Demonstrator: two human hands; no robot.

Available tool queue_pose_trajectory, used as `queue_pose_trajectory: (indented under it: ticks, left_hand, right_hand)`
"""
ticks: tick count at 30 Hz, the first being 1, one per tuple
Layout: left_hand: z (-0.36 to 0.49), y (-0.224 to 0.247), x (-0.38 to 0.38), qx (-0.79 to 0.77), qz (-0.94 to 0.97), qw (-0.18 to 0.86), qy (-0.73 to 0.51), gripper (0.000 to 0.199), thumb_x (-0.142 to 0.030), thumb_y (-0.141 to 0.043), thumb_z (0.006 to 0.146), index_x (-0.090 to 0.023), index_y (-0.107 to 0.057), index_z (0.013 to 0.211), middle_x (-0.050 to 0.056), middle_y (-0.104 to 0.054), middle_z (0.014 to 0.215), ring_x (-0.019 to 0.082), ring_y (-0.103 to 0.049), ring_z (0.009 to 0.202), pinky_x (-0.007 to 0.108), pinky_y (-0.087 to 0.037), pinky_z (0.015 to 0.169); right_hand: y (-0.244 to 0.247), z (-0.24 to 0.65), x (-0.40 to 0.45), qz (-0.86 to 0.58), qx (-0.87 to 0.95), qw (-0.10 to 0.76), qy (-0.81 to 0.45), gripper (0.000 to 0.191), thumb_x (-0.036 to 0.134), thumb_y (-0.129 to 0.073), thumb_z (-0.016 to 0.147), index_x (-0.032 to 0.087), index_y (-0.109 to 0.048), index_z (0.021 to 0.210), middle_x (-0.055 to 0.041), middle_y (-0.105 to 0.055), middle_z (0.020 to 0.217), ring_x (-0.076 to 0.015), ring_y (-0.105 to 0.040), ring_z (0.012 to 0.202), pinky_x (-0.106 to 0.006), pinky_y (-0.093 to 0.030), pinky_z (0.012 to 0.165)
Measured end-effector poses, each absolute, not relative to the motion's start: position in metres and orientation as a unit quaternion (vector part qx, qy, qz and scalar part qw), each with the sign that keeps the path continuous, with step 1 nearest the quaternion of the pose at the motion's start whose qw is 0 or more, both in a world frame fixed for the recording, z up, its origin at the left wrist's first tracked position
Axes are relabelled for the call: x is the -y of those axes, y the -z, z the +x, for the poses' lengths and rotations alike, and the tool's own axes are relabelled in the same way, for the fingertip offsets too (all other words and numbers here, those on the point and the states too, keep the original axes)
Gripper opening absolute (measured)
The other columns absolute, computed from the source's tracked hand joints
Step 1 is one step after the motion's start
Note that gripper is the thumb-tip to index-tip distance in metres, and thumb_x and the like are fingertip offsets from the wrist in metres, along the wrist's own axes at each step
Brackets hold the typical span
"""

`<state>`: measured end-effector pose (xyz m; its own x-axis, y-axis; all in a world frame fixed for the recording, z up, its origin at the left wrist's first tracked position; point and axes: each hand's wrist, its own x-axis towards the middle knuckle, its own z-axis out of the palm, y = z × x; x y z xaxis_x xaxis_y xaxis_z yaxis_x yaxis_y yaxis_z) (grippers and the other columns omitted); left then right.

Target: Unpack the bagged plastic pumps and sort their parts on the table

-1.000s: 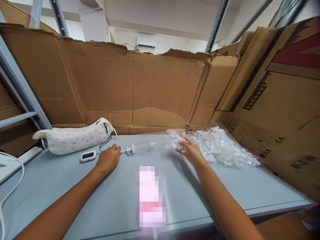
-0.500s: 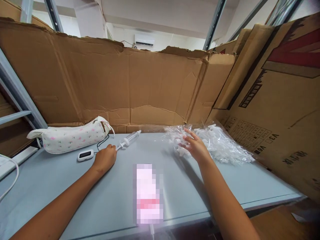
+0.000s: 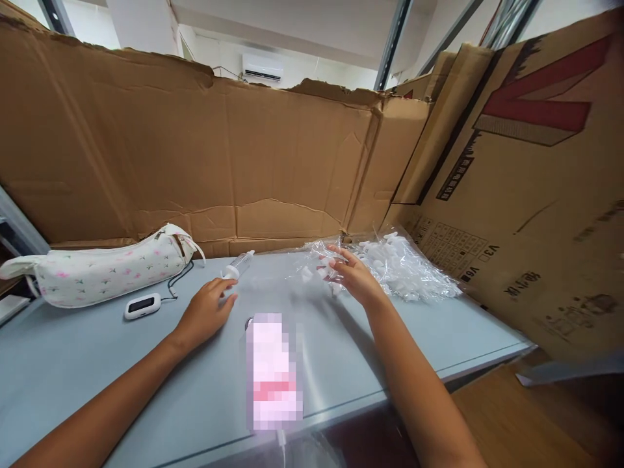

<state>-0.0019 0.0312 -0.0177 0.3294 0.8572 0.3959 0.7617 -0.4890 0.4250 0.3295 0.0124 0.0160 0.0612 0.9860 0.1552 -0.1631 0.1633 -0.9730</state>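
A clear syringe-like tube [image 3: 238, 265] lies near the back of the grey tabletop. My left hand [image 3: 205, 312] is just in front of it, fingers apart and curved, with nothing seen in them. Over the open end of a clear plastic bag [image 3: 409, 266] full of small white pieces, my right hand [image 3: 353, 276] has its fingers spread; a few white pieces are by its fingertips, and none is plainly gripped. Between my forearms lies a pink, pixelated flat object [image 3: 273, 370] with a white cable at its near end.
A white floral pouch [image 3: 114, 270] lies at the left, with a small white device with a dark display [image 3: 142, 306] in front of it. Cardboard [image 3: 292, 156] walls the back, and a printed carton [image 3: 536, 214] stands at the right. The table's front edge [image 3: 341, 411] runs below.
My left hand has let go of the tube and its fingers have opened. The tube rests on the table. The view has shifted right, while my right hand stays at the bag.
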Motion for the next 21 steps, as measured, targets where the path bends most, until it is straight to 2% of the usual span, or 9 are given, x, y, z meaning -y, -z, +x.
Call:
queue_pose_trajectory:
  ticks: [4, 7, 11, 16, 21]
  left_hand:
    - [0.012, 0.021, -0.033, -0.467, 0.736, 0.318, -0.374, 0.053, -0.044, -0.053, 0.079, -0.014, -0.052, 0.122, 0.013, -0.057, 0.124, 0.025, -0.057, 0.107, 0.039, -0.044, 0.093]
    - [0.021, 0.019, -0.034, -0.429, 0.682, 0.432, -0.404, 0.060, -0.049, -0.062, 0.072, -0.013, -0.055, 0.119, 0.014, -0.058, 0.124, 0.027, -0.052, 0.116, 0.040, -0.038, 0.101]
    - [0.028, 0.018, -0.036, -0.411, 0.642, 0.489, -0.424, 0.050, -0.054, -0.067, 0.068, -0.015, -0.064, 0.099, 0.012, -0.063, 0.116, 0.028, -0.054, 0.114, 0.042, -0.038, 0.100]
    - [0.032, 0.026, -0.040, -0.395, 0.615, 0.515, -0.448, 0.048, -0.057, -0.069, 0.065, -0.015, -0.062, 0.086, 0.010, -0.066, 0.103, 0.026, -0.058, 0.105, 0.041, -0.043, 0.096]
    - [0.030, 0.032, -0.043, -0.397, 0.564, 0.556, -0.464, 0.046, -0.054, -0.072, 0.064, -0.015, -0.058, 0.082, 0.012, -0.060, 0.120, 0.026, -0.058, 0.108, 0.043, -0.044, 0.097]
  right_hand:
    - [-0.018, 0.323, -0.010, -0.402, 0.508, 0.582, -0.491, 0.048, 0.032, -0.074, 0.070, 0.030, -0.059, 0.115, -0.0041, -0.068, 0.103, -0.0205, -0.066, 0.089, -0.031, -0.054, 0.071]
    - [-0.018, 0.319, -0.009, -0.379, 0.526, 0.580, -0.493, 0.047, 0.032, -0.073, 0.070, 0.031, -0.059, 0.115, -0.0038, -0.067, 0.104, -0.0217, -0.066, 0.091, -0.033, -0.054, 0.073]
    - [-0.015, 0.317, -0.011, -0.364, 0.537, 0.582, -0.491, 0.052, 0.032, -0.075, 0.068, 0.034, -0.058, 0.118, -0.0035, -0.064, 0.113, -0.0214, -0.066, 0.093, -0.035, -0.053, 0.078]
    - [-0.010, 0.316, -0.015, -0.367, 0.545, 0.589, -0.470, 0.058, 0.032, -0.075, 0.068, 0.035, -0.055, 0.122, -0.0039, -0.060, 0.123, -0.0203, -0.061, 0.104, -0.033, -0.052, 0.083]
    - [-0.011, 0.311, -0.014, -0.361, 0.527, 0.600, -0.481, 0.063, 0.032, -0.077, 0.065, 0.032, -0.053, 0.123, -0.0053, -0.059, 0.126, -0.0206, -0.060, 0.109, -0.037, -0.045, 0.096]
